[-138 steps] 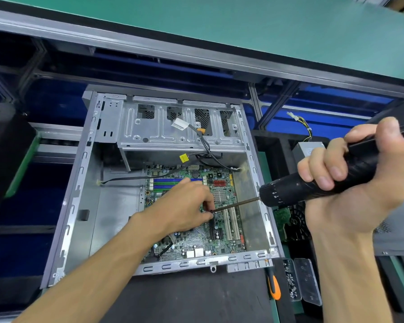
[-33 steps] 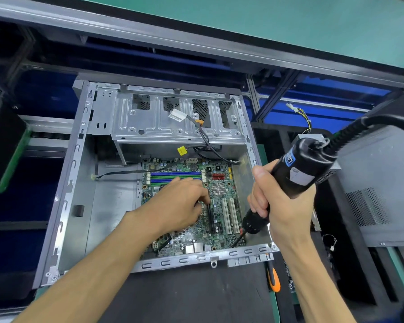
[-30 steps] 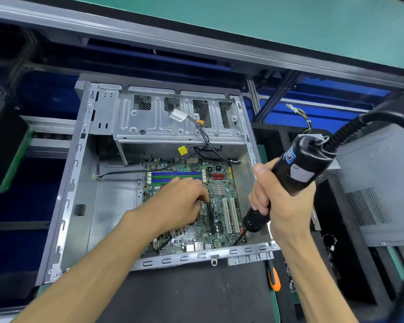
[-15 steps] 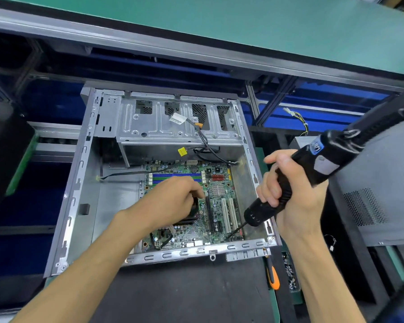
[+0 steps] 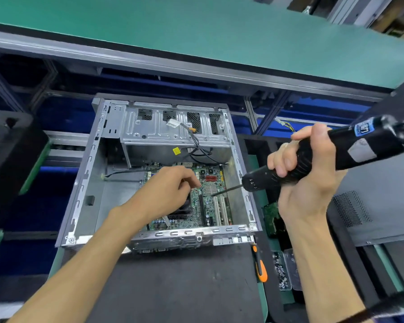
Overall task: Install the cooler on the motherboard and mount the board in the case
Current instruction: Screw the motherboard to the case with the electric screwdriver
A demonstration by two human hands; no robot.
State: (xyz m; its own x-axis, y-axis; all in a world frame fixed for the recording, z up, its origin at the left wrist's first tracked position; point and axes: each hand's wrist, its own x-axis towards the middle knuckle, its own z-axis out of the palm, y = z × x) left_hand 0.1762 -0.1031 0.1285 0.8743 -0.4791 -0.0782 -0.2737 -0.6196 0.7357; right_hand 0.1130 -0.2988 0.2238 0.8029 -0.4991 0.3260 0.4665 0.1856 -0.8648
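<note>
The case point(image 5: 84, 183) lay open in the middle of the frame, and the motherboard point(image 5: 210, 206) sat flat on its floor, toward the right wall. The left hand point(image 5: 168, 190) reached in from the lower left and rested on the dark cooler point(image 5: 182, 212), which stood on the board just left of centre. The fingers were curled with the tips pinched together near the upper right corner of the cooler; if they held a small part there, I cannot tell.

The right hand point(image 5: 306, 178) was closed firmly around the black electric screwdriver point(image 5: 336, 155), above the right rim of the case. The tool was tilted, and its thin bit point(image 5: 226, 190) pointed down and left, with the tip close to the board just right of the left fingertips.

Inside the case, bare metal floor was free to the left of the board. The drive cage point(image 5: 173, 131) and black cables point(image 5: 198, 150) filled the upper part. An orange-handled tool point(image 5: 260, 269) and a clear box of screws point(image 5: 281, 271) lay at the lower right, outside the case.
</note>
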